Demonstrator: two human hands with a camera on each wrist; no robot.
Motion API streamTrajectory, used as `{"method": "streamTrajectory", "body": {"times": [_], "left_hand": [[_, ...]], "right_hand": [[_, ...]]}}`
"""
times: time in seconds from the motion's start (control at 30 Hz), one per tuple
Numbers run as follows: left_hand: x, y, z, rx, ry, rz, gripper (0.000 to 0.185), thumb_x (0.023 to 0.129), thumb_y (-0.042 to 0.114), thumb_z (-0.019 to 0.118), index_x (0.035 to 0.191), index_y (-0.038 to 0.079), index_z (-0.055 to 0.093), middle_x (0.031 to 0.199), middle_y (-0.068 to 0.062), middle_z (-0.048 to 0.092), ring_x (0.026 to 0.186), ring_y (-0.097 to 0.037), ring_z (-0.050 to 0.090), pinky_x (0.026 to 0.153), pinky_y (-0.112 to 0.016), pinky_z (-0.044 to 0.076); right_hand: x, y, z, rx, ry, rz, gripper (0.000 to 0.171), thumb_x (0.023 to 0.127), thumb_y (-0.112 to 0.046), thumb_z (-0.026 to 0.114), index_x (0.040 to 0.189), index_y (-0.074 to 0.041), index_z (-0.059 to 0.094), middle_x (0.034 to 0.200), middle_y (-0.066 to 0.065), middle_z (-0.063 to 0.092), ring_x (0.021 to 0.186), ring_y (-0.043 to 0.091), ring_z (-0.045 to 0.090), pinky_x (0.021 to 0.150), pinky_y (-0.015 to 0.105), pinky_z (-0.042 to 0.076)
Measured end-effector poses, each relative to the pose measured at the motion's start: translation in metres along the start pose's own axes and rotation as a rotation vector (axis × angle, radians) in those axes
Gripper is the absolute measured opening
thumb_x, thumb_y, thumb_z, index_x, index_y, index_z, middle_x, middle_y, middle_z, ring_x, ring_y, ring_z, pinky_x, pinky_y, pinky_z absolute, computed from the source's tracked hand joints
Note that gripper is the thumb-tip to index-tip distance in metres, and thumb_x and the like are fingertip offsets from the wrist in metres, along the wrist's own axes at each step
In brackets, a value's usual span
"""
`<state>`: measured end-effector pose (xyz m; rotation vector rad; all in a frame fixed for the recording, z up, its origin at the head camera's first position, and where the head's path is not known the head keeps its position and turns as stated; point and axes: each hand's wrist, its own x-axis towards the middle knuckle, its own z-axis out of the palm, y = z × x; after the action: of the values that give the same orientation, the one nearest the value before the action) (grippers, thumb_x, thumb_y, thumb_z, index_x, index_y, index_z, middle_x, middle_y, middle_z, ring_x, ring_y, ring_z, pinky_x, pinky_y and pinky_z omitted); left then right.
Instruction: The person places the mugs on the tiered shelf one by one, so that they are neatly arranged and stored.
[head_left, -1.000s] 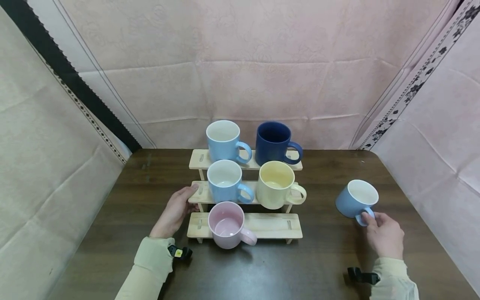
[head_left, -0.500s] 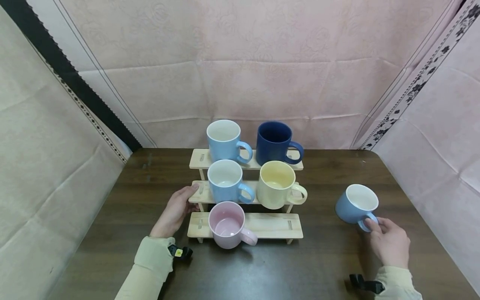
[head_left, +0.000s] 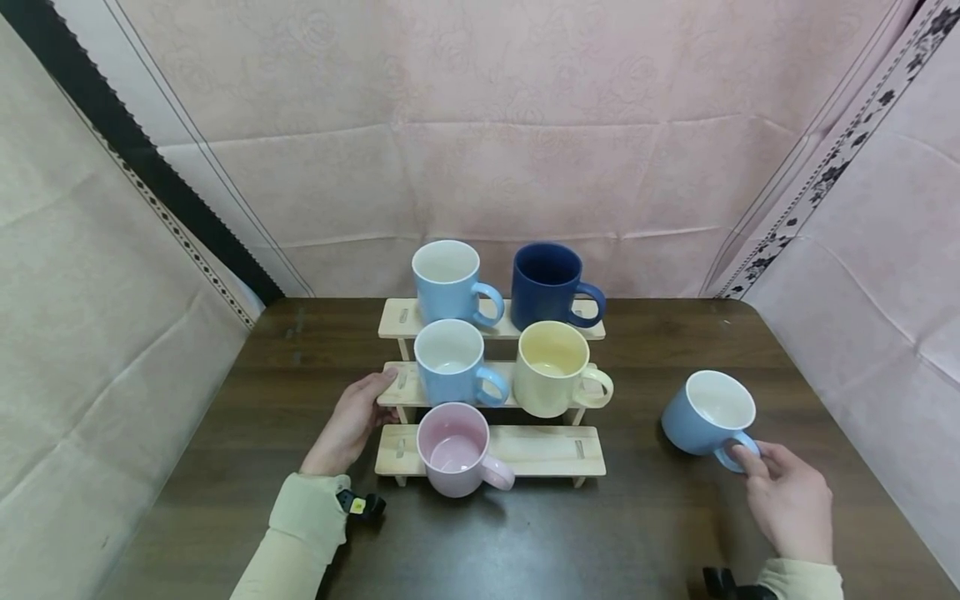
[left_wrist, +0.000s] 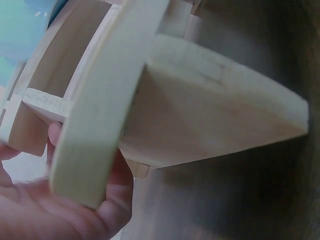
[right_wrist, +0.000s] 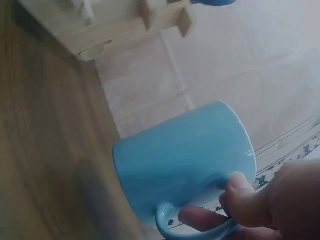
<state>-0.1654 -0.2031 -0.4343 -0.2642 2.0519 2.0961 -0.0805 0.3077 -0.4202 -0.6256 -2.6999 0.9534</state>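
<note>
A three-step wooden rack [head_left: 540, 450] stands mid-table. My left hand [head_left: 352, 425] grips its left side at the middle step; in the left wrist view the fingers [left_wrist: 117, 190] curl round a wooden side piece [left_wrist: 95, 125]. At the right, my right hand [head_left: 787, 500] pinches the handle of a blue mug [head_left: 693, 425], seen closely in the right wrist view. The top step bears a light blue mug [head_left: 442, 292] and a dark blue mug [head_left: 543, 296]. On the middle step are another light blue mug [head_left: 450, 375] and a yellow mug [head_left: 551, 383]. A pink mug [head_left: 450, 467] sits on the lowest step's left.
The dark brown table [head_left: 525, 550] runs up to a pale cloth backdrop [head_left: 525, 183]. Cloth walls also stand at the left and right sides. Black wrist straps [head_left: 363, 504] show below the hands.
The right hand has moved toward the near edge and slightly right. The blue mug in it has shifted a little nearer. My left hand and the rack stay put.
</note>
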Motion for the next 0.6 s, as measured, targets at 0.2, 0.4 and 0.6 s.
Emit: {"method": "streamTrajectory", "body": {"times": [0.2, 0.4, 0.6], "left_hand": [[0.000, 0.000, 0.001, 0.001, -0.003, -0.004, 0.054, 0.098, 0.049, 0.052, 0.120, 0.000, 0.055, 0.092, -0.005, 0.060, 0.078, -0.020, 0.056, 0.080, -0.036, 0.046], [-0.001, 0.001, 0.000, 0.000, -0.002, -0.006, 0.053, 0.099, 0.048, 0.051, 0.122, 0.001, 0.054, 0.094, -0.006, 0.060, 0.080, -0.021, 0.055, 0.081, -0.037, 0.046], [-0.001, -0.001, 0.000, 0.006, -0.007, 0.001, 0.055, 0.098, 0.049, 0.051, 0.122, 0.000, 0.054, 0.094, -0.005, 0.060, 0.080, -0.021, 0.055, 0.082, -0.038, 0.045]], "right_hand": [[-0.011, -0.008, -0.011, 0.053, -0.004, -0.060, 0.038, 0.096, -0.035, 0.062, 0.113, -0.001, 0.067, 0.095, 0.018, 0.072, 0.061, -0.011, 0.058, 0.055, 0.018, 0.041], [-0.020, -0.017, -0.019, 0.089, -0.030, -0.110, 0.037, 0.096, -0.035, 0.063, 0.112, -0.003, 0.068, 0.097, 0.018, 0.072, 0.063, -0.011, 0.061, 0.058, 0.013, 0.043], [-0.027, -0.024, -0.027, 0.047, -0.055, -0.131, 0.035, 0.095, -0.043, 0.061, 0.109, -0.012, 0.070, 0.095, 0.010, 0.074, 0.069, -0.012, 0.059, 0.061, 0.017, 0.042]]}}
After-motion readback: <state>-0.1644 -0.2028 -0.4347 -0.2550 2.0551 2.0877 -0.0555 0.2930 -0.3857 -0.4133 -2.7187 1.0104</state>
